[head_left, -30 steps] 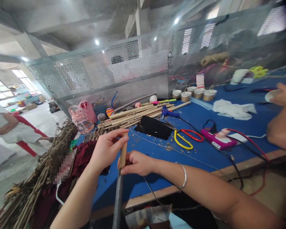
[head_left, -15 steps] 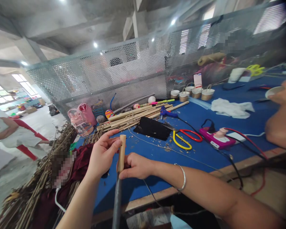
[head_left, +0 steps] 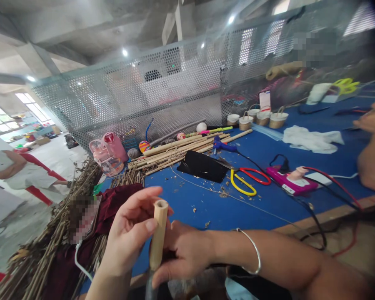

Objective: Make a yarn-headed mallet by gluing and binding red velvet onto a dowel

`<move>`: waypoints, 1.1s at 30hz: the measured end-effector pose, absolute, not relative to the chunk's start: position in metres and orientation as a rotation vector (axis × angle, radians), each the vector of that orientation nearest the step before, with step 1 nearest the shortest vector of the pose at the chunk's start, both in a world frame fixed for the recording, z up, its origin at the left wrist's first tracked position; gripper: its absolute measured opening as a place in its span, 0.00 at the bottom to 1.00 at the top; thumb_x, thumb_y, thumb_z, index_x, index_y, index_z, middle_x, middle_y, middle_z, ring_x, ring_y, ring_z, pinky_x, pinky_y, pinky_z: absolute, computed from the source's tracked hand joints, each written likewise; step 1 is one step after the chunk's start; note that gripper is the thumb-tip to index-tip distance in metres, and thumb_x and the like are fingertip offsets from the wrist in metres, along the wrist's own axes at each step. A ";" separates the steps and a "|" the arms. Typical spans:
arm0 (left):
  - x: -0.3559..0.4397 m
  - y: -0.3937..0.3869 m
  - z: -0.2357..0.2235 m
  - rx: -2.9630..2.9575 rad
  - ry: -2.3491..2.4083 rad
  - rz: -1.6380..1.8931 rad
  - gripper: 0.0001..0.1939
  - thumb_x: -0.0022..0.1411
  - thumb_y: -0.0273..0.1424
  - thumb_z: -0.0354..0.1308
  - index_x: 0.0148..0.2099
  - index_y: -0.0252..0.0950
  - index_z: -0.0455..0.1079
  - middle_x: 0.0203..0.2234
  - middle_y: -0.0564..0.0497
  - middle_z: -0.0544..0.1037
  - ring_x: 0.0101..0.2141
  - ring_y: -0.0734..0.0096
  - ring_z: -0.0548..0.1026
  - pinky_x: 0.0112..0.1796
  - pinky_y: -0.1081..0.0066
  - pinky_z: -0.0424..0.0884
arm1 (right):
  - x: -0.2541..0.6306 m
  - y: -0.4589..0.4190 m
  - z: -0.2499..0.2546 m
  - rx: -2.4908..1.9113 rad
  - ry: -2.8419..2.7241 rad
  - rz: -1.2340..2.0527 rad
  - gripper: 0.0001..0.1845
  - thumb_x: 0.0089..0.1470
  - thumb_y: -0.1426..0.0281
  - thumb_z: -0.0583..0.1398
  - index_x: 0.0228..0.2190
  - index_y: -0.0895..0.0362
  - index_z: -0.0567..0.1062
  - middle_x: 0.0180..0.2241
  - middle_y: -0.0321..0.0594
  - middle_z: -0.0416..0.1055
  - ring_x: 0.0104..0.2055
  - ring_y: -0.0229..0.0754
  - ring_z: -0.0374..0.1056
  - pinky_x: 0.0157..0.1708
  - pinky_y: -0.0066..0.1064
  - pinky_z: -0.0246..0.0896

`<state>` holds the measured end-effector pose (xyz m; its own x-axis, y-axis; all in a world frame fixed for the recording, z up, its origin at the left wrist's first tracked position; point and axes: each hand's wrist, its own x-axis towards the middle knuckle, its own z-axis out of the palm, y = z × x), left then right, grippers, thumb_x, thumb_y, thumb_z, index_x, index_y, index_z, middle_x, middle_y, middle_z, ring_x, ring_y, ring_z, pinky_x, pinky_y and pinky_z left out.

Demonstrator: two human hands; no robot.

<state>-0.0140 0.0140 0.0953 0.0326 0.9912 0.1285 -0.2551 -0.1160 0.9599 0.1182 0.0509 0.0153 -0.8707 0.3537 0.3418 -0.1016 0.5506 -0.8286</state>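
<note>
A short, pale hollow wooden tube (head_left: 159, 241) stands nearly upright between my hands, its open end facing up. My left hand (head_left: 129, 233) pinches its upper part, with the thumb in front and the fingers behind. Lower down, my right hand (head_left: 187, 250), with a silver bangle (head_left: 253, 246) on the wrist, grips the tube near its bottom end. A grey rod (head_left: 150, 285) meets that end just below my right thumb; whether it goes inside, I cannot tell.
Scissors (head_left: 245, 183) with red and yellow handles, a blue glue gun (head_left: 221, 144), a black cloth (head_left: 203, 166) and a purple power strip (head_left: 290, 181) lie on the blue table. Several sticks (head_left: 187, 146) are behind. Bundled dry stalks (head_left: 53, 208) stand left. A co-worker's hand (head_left: 373, 118) is at right.
Both hands and the tube have come lower and closer to me. The tube's hole now shows at its top, and less of the grey rod is in view.
</note>
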 end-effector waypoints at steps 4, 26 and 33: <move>-0.003 0.001 0.104 1.123 0.957 1.452 0.13 0.41 0.36 0.71 0.31 0.41 0.75 0.25 0.50 0.79 0.22 0.69 0.74 0.24 0.71 0.72 | 0.116 0.045 0.018 -0.154 -2.269 1.150 0.22 0.51 0.51 0.59 0.26 0.58 0.71 0.23 0.34 0.66 0.25 0.34 0.59 0.27 0.24 0.55; -0.019 -0.023 0.025 1.319 1.446 1.290 0.26 0.56 0.38 0.61 0.55 0.37 0.61 0.43 0.44 0.75 0.39 0.65 0.75 0.38 0.68 0.72 | 0.120 0.038 0.019 -0.785 -1.721 1.502 0.10 0.47 0.67 0.62 0.32 0.61 0.73 0.27 0.38 0.71 0.29 0.38 0.66 0.28 0.27 0.61; -0.012 -0.023 -0.006 1.149 1.254 1.293 0.13 0.54 0.38 0.62 0.36 0.34 0.68 0.24 0.53 0.75 0.25 0.75 0.71 0.29 0.75 0.67 | 0.131 0.040 0.014 -0.747 -1.813 1.456 0.11 0.50 0.65 0.62 0.31 0.61 0.72 0.27 0.38 0.71 0.28 0.36 0.66 0.29 0.26 0.61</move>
